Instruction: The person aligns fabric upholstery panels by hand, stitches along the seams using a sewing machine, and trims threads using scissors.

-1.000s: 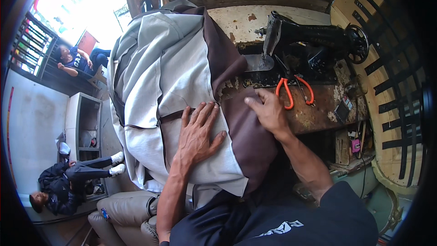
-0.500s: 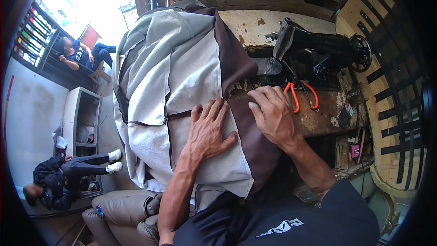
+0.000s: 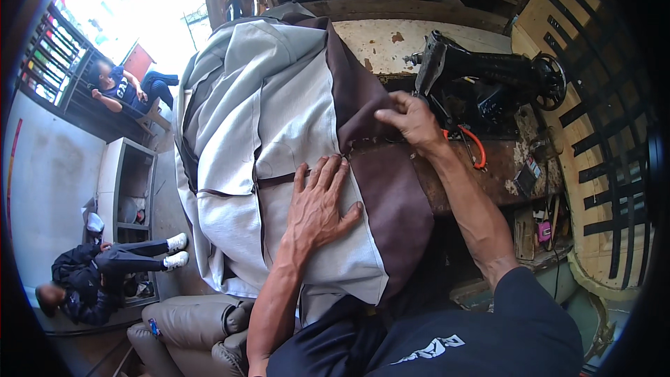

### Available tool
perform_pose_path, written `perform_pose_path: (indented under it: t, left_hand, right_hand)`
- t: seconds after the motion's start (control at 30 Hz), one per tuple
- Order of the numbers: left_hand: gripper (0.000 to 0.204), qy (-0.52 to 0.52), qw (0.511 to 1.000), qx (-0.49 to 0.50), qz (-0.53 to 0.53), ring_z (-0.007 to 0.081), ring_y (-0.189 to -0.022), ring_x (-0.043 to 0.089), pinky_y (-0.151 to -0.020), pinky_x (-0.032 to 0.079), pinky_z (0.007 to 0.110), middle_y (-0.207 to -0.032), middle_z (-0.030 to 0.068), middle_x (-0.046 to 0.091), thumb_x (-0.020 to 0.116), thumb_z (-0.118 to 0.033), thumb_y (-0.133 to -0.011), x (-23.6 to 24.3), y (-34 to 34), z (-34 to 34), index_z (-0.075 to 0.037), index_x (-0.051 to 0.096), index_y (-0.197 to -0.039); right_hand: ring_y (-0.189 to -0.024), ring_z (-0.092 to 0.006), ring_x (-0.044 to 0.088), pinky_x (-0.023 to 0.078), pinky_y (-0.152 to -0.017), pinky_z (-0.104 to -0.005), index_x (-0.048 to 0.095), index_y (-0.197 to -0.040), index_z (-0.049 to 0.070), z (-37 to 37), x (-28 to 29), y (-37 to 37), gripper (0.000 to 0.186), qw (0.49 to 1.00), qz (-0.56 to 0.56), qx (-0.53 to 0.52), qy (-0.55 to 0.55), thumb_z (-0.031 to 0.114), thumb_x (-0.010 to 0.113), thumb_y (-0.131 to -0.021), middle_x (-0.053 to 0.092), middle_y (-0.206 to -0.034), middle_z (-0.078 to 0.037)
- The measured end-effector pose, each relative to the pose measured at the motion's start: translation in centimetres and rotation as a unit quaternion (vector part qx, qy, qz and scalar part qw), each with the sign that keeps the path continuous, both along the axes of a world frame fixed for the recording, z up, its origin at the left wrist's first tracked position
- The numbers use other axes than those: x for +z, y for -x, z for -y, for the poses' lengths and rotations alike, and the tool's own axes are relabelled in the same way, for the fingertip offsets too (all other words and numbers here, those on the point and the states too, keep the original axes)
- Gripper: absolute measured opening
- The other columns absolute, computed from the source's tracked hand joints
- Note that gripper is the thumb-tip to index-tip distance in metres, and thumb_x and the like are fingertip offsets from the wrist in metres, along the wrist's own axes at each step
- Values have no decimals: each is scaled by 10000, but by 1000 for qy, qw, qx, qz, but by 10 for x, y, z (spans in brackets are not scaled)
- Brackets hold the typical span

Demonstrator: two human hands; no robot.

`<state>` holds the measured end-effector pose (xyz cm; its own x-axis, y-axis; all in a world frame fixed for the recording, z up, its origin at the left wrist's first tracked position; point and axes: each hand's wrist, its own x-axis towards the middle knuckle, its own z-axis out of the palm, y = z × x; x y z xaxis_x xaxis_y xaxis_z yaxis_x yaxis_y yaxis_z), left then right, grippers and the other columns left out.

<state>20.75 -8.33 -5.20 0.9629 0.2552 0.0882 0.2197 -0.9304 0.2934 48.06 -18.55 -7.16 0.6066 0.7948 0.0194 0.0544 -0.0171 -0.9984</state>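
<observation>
A large stitched cover of pale grey-backed material (image 3: 293,119) spreads in front of me, with a dark brown panel (image 3: 391,202) along its right side. My left hand (image 3: 317,199) lies flat on the pale side, fingers stretched toward the seam. At the brown panel's upper right edge, my right hand (image 3: 417,124) has curled fingers and a thumb against the material. A black sewing machine (image 3: 481,66) stands just beyond that hand, its needle area partly hidden. Orange-handled pliers (image 3: 477,148) lie beside my right wrist, partly covered by it.
A wooden frame with black straps (image 3: 593,132) rises on the right. Near the table's right edge are a small dark box (image 3: 527,176) and a pink item (image 3: 544,231). Two people sit at the left. A padded grey-brown seat (image 3: 199,321) is at lower left.
My right hand has moved up and away from me along the brown panel toward the sewing machine, now covering part of the pliers. My left hand has stayed in place.
</observation>
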Motion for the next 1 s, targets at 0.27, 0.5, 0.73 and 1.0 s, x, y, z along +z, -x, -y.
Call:
perform_pose_path:
  t: [0.27, 0.5, 0.73, 1.0]
  left_hand:
    - [839, 10, 1000, 3, 3, 303, -1548, 359, -1308, 158, 529, -1616, 143, 449, 652, -478, -897, 4, 2, 1, -57, 428, -1587]
    - [770, -16, 999, 6, 40, 299, -1513, 419, -1300, 191, 528, -1585, 150, 496, 622, -472, -937, -2, 1, 2, -53, 472, -1565]
    - [589, 44, 995, 28, 82, 316, -1450, 483, -1252, 287, 515, -1502, 156, 557, 641, -371, -982, -1, -5, -4, -53, 560, -1471]
    - [576, -15, 992, 56, 109, 332, -1453, 483, -1253, 288, 513, -1503, 165, 573, 652, -352, -977, -16, -4, -2, -49, 583, -1461]
  right_hand:
    - [-871, -393, 742, 565, -771, -485, 631, -1281, 3, 29, 22, 13, 469, 943, 252, -93, 197, 209, 808, -898, 722, -964, -251]
    - [-957, -391, 711, 558, -828, -501, 652, -1227, 6, 26, 17, 25, 351, 859, 470, -150, 137, 134, 755, -916, 705, -1065, -202]
    - [-1016, -302, 654, 528, -902, -444, 750, -1111, 77, 32, 21, 73, 210, 869, 475, 131, 37, 160, 759, -919, 702, -1047, -88]
    - [-1056, -222, 643, 471, -847, -419, 792, -1130, 157, 34, 4, 85, 267, 815, 577, 21, 51, 327, 765, -926, 706, -1109, -24]
